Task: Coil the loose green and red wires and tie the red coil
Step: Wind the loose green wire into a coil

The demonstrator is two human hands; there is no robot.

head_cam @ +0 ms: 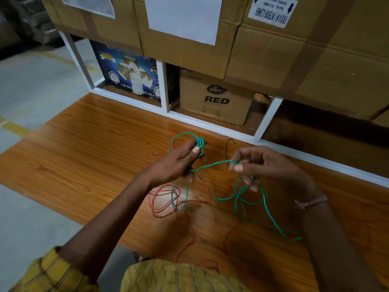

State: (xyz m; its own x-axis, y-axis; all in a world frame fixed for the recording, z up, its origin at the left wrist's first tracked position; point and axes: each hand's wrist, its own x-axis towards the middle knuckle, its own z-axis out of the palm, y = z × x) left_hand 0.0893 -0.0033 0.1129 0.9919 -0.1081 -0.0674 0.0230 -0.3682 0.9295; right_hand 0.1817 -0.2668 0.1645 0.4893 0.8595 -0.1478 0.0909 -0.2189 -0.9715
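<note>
Left hand (179, 160) grips the thin green plastic-coated wire (212, 165) wound round its fingers, right hand (261, 163) pinches the free strand above the glossy wooden board (84, 144), loose thin red wire (163, 201) lying below, so even tension looks key for neat loops.

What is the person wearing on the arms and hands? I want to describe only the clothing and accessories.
Both hands are bare, without gloves. The left arm has a yellow checked sleeve pushed up past the elbow. The right arm's sleeve is not in view. A thin pinkish band circles the right wrist.
</note>
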